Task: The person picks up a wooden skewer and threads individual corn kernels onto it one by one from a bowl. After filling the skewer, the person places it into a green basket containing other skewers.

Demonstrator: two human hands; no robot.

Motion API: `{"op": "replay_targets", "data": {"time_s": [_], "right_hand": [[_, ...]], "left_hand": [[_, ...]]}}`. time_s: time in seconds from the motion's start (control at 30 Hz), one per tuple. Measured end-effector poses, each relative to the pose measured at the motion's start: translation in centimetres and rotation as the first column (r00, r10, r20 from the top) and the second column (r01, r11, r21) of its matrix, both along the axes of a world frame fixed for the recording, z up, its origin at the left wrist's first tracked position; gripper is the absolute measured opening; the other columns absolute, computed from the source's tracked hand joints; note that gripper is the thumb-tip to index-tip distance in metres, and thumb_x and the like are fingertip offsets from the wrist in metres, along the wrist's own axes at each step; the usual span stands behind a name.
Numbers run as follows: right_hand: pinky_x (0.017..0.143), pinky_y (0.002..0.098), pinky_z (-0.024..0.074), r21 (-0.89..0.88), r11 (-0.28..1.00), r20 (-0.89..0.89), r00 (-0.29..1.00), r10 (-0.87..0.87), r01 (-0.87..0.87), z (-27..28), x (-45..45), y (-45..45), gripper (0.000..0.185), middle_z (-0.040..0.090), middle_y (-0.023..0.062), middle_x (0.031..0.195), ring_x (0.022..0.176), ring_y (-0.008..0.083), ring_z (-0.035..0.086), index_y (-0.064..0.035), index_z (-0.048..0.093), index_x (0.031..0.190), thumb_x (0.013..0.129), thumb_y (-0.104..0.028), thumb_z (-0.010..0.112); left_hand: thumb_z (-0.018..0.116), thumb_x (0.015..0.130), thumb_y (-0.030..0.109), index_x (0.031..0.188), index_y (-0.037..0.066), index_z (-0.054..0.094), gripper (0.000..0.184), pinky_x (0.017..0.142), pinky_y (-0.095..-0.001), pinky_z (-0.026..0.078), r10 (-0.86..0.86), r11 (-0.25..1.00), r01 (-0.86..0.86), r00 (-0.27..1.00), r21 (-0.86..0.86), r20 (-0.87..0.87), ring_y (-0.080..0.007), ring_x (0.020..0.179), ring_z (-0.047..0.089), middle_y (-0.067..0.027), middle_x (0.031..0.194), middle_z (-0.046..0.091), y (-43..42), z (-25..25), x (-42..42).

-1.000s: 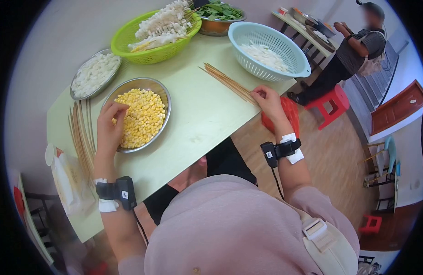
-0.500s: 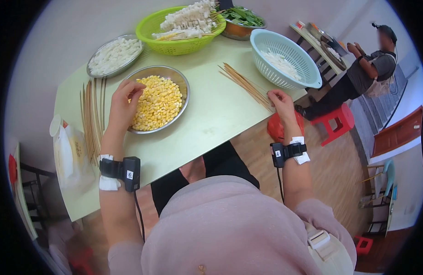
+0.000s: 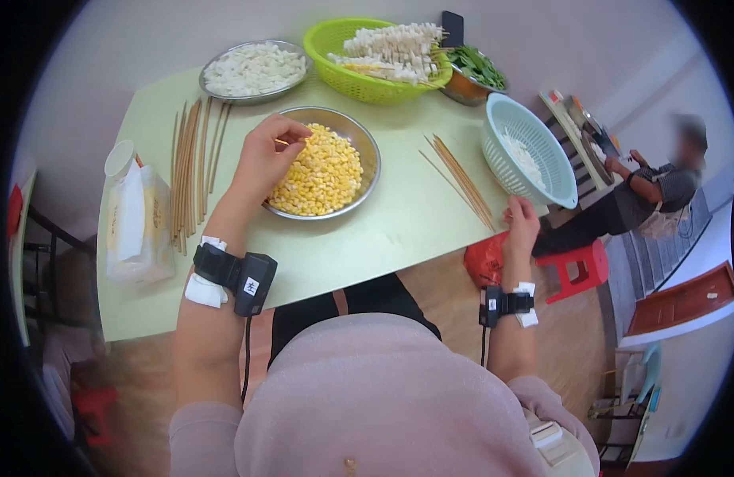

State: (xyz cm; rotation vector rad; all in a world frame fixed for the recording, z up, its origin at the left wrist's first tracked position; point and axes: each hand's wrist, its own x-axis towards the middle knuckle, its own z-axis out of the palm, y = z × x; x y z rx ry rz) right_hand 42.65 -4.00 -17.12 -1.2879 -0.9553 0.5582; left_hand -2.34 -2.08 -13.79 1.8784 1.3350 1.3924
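Observation:
My left hand (image 3: pixel 273 155) hovers over the left side of a metal bowl (image 3: pixel 371 163) of yellow corn kernels (image 3: pixel 323 175). Its thumb and fingers are pinched together, and whatever is between them is too small to make out. By the table's right edge is my right hand (image 3: pixel 520 226), its fingers curled in; any thing they hold is hidden. Just left of it lies a small, slightly fanned bunch of wooden skewers (image 3: pixel 462 179). A light blue colander (image 3: pixel 561 155) with white pieces inside stands beyond this hand.
More skewers (image 3: pixel 188 171) lie at left beside a tissue pack (image 3: pixel 148 230). Along the back stand a plate (image 3: pixel 224 95) of white pieces, a green basket (image 3: pixel 327 60) of loaded skewers and a bowl of leaves (image 3: pixel 474 67). Another person (image 3: pixel 661 187) is at right, near a red stool (image 3: pixel 575 266).
My view has shifted, so the table's items appear farther right. My right hand is now slightly farther from the skewer bunch, which looks more fanned out. My left hand stays over the corn.

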Motion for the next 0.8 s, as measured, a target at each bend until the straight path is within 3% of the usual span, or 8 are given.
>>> {"op": "replay_targets", "data": {"time_s": [0.07, 0.13, 0.2, 0.3, 0.43, 0.5, 0.67, 0.8], "right_hand": [[0.056, 0.0209, 0.0417, 0.026, 1.000, -0.004, 1.000, -0.002, 0.003, 1.9, -1.5, -0.1, 0.016, 0.060, 0.0019, 0.077, 0.066, 0.0088, 0.055, -0.0009, 0.062, 0.093, 0.082, -0.012, 0.065], [0.057, 0.0203, 0.0417, 0.218, 0.974, -0.077, 0.994, 0.075, -0.056, 4.3, -4.0, -0.3, 0.013, 0.061, 0.0027, 0.081, 0.068, 0.0095, 0.057, -0.0017, 0.061, 0.094, 0.084, -0.009, 0.061], [0.060, 0.0206, 0.0441, 0.250, 0.961, -0.089, 0.985, 0.149, -0.123, 7.2, -6.6, 0.1, 0.010, 0.063, 0.0068, 0.089, 0.073, 0.0114, 0.059, -0.0021, 0.059, 0.094, 0.085, -0.006, 0.058], [0.064, 0.0230, 0.0485, 0.327, 0.871, -0.133, 0.895, 0.426, -0.366, 10.5, -10.6, 1.6, 0.003, 0.063, 0.0156, 0.099, 0.075, 0.0151, 0.062, -0.0021, 0.054, 0.088, 0.086, -0.004, 0.054], [0.062, 0.0236, 0.0492, 0.342, 0.739, -0.089, 0.763, 0.640, -0.580, 13.8, -16.9, 4.0, 0.003, 0.063, 0.0162, 0.097, 0.072, 0.0163, 0.062, -0.0017, 0.053, 0.088, 0.087, -0.005, 0.054], [0.060, 0.0236, 0.0502, 0.369, 0.667, 0.129, 0.746, 0.653, -0.647, 14.9, -20.3, 4.6, 0.006, 0.063, 0.0144, 0.089, 0.070, 0.0153, 0.062, -0.0014, 0.051, 0.090, 0.088, -0.006, 0.053], [0.059, 0.0221, 0.0513, 0.428, 0.479, 0.323, 0.625, 0.711, -0.766, 14.8, -26.5, 4.0, 0.007, 0.060, 0.0078, 0.076, 0.065, 0.0113, 0.061, -0.0010, 0.048, 0.094, 0.091, -0.006, 0.051], [0.056, 0.0210, 0.0495, 0.419, 0.480, 0.467, 0.636, 0.614, -0.771, 13.9, -28.0, 4.6, 0.007, 0.060, 0.0055, 0.073, 0.061, 0.0089, 0.059, -0.0007, 0.050, 0.093, 0.090, -0.006, 0.052]], "left_hand": [[0.062, 0.077, -0.004, 0.091, 0.001, 0.062, 0.015, 0.071, -0.0231, 0.049, 0.008, 0.999, -0.003, 0.991, -0.037, 0.137, -0.0123, 0.081, 0.059, -0.0036, 0.091, 0.059, 0.0, -0.2, 0.3], [0.063, 0.077, -0.003, 0.092, 0.001, 0.062, 0.016, 0.071, -0.0227, 0.048, 0.035, 0.996, -0.020, 0.986, -0.090, 0.163, -0.0117, 0.080, 0.059, -0.0038, 0.090, 0.060, -0.1, -0.2, 0.0], [0.065, 0.076, -0.001, 0.094, 0.001, 0.063, 0.018, 0.071, -0.0223, 0.048, 0.066, 0.990, -0.040, 0.980, -0.138, 0.188, -0.0111, 0.079, 0.059, -0.0041, 0.089, 0.062, 0.0, -0.1, -0.4], [0.068, 0.074, 0.001, 0.098, 0.001, 0.063, 0.025, 0.069, -0.0208, 0.047, 0.044, 0.984, 0.019, 0.936, -0.175, 0.349, -0.0094, 0.076, 0.058, -0.0045, 0.086, 0.064, 0.2, -0.2, -0.9], [0.068, 0.075, 0.001, 0.098, 0.001, 0.063, 0.024, 0.071, -0.0206, 0.047, 0.102, 0.978, -0.007, 0.887, -0.209, 0.450, -0.0092, 0.077, 0.059, -0.0042, 0.087, 0.064, 0.0, 0.3, -1.4], [0.068, 0.075, 0.001, 0.099, 0.001, 0.063, 0.024, 0.071, -0.0207, 0.047, 0.112, 0.981, -0.022, 0.876, -0.194, 0.469, -0.0093, 0.078, 0.059, -0.0041, 0.087, 0.064, 0.3, -0.3, -1.7], [0.067, 0.075, -0.001, 0.099, -0.001, 0.062, 0.024, 0.073, -0.0212, 0.049, 0.143, 0.977, -0.026, 0.819, -0.213, 0.556, -0.0108, 0.081, 0.060, -0.0055, 0.090, 0.063, 0.3, -0.2, -1.7], [0.067, 0.075, -0.002, 0.098, -0.002, 0.061, 0.024, 0.073, -0.0222, 0.050, 0.186, 0.969, -0.047, 0.782, -0.241, 0.595, -0.0121, 0.081, 0.061, -0.0073, 0.093, 0.063, 0.3, 0.0, -1.6]]}}
